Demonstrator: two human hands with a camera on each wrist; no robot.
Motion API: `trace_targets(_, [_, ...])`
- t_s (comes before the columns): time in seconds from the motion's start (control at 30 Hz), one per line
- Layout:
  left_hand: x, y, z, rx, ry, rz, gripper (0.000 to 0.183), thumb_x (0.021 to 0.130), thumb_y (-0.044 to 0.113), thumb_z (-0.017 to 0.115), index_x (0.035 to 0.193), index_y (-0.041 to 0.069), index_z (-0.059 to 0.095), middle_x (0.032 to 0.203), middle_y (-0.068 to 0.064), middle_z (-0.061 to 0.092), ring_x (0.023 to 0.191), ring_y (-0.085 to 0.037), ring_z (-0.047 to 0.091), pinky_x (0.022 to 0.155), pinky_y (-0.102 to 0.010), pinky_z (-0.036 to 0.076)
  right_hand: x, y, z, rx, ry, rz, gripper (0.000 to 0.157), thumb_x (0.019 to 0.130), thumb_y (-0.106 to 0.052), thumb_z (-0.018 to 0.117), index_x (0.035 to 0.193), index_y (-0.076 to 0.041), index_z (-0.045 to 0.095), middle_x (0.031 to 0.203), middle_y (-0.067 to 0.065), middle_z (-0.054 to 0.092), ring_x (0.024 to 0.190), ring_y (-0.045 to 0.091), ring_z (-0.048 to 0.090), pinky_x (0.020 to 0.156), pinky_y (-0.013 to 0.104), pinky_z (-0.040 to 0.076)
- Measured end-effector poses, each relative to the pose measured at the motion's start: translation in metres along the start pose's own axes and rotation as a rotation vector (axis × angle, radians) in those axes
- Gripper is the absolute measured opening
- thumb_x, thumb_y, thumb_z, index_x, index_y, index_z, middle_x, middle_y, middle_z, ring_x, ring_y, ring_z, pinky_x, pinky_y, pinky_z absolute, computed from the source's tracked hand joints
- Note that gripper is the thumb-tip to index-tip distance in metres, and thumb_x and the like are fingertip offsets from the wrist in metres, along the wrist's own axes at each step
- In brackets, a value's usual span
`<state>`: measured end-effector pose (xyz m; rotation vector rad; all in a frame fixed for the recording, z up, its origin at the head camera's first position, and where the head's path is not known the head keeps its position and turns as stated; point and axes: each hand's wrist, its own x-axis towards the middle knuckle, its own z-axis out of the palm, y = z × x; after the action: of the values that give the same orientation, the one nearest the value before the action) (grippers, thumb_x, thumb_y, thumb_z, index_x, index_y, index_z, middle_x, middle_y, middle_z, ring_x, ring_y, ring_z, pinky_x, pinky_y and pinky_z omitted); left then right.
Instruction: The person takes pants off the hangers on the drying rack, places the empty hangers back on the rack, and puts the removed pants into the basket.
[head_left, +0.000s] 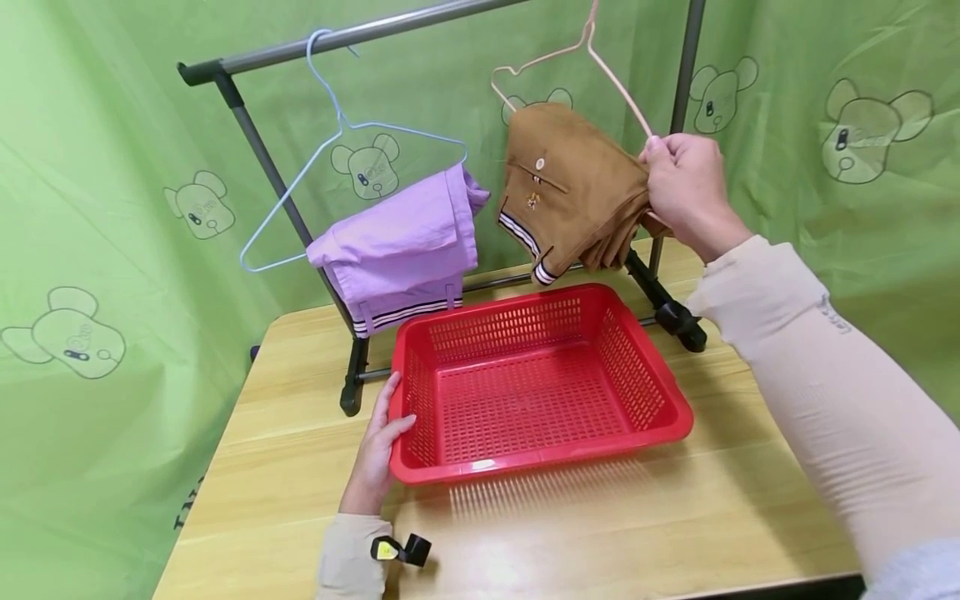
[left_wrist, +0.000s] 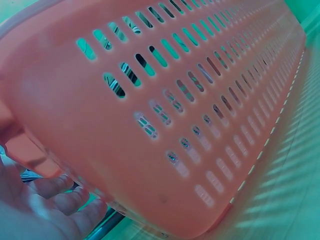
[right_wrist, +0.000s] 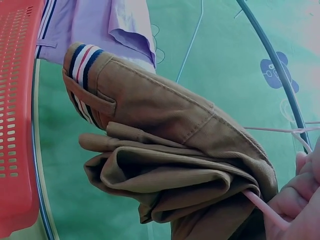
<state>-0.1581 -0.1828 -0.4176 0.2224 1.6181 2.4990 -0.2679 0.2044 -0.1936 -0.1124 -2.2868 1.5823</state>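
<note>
In the head view my right hand (head_left: 686,183) grips the right corner of a pink hanger (head_left: 615,83). Folded brown trousers (head_left: 573,179) with a striped inner waistband drape over its lower bar. The right wrist view shows the bar running out of the trousers (right_wrist: 165,100) into my fingers. My left hand (head_left: 375,454) holds the left side of a red plastic basket (head_left: 540,457), thumb over the rim. From the left wrist view, curled fingers (left_wrist: 70,200) lie against the basket's outer side (left_wrist: 125,135). No clothes lie in the basket.
A dark metal rack (head_left: 420,18) stands on the wooden table (head_left: 285,467) behind the basket. On its left, a blue hanger (head_left: 296,183) carries folded purple trousers (head_left: 405,233). Green cloth printed with mouse heads (head_left: 63,333) surrounds the table.
</note>
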Motion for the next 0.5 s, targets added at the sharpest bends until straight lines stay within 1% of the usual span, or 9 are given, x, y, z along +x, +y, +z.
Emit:
trace_targets(0.13, [-0.0002, -0.0007, 0.0, -0.006, -0.007, 0.007, 0.067, 0.09, -0.003, 0.039, 0.146, 0.023, 0.013, 0.147, -0.014, 0.013, 0.126, -0.044, 0.022, 0.098, -0.055, 0.028, -0.0011, -0.0002, -0.0021, -0.007, 0.005, -0.011, 0.034, 0.097, -0.03, 0.039, 0.104, -0.005, 0.06, 0.089, 0.003, 0.049, 0.071, 0.009, 0.042, 0.046, 0.02, 0.037])
trace_targets(0.23, [-0.0002, -0.001, 0.0002, -0.011, -0.008, 0.008, 0.067, 0.09, -0.003, 0.039, 0.146, 0.023, 0.014, 0.148, -0.013, 0.013, 0.127, -0.044, 0.02, 0.099, -0.055, 0.027, -0.0022, 0.0, -0.0038, -0.003, -0.002, -0.011, 0.033, 0.097, -0.03, 0.038, 0.102, -0.005, 0.06, 0.089, 0.003, 0.049, 0.071, 0.009, 0.042, 0.048, 0.019, 0.038])
trace_targets(0.4, [-0.0002, -0.0009, 0.0005, -0.015, -0.01, 0.006, 0.067, 0.09, -0.004, 0.038, 0.146, 0.023, 0.014, 0.148, -0.012, 0.012, 0.127, -0.043, 0.019, 0.099, -0.055, 0.027, -0.0056, 0.0014, -0.0071, 0.05, -0.014, -0.014, 0.03, 0.097, -0.027, 0.039, 0.096, -0.004, 0.059, 0.082, 0.003, 0.044, 0.06, 0.008, 0.038, 0.046, 0.019, 0.034])
trace_targets(0.5, [-0.0002, -0.0002, 0.0006, -0.011, -0.011, 0.006, 0.067, 0.09, -0.003, 0.038, 0.146, 0.024, 0.014, 0.148, -0.012, 0.012, 0.126, -0.044, 0.021, 0.099, -0.055, 0.028, -0.0074, 0.0012, -0.0089, 0.142, -0.028, -0.008, 0.027, 0.097, -0.023, 0.04, 0.093, -0.002, 0.057, 0.072, 0.002, 0.042, 0.051, 0.007, 0.035, 0.04, 0.019, 0.03])
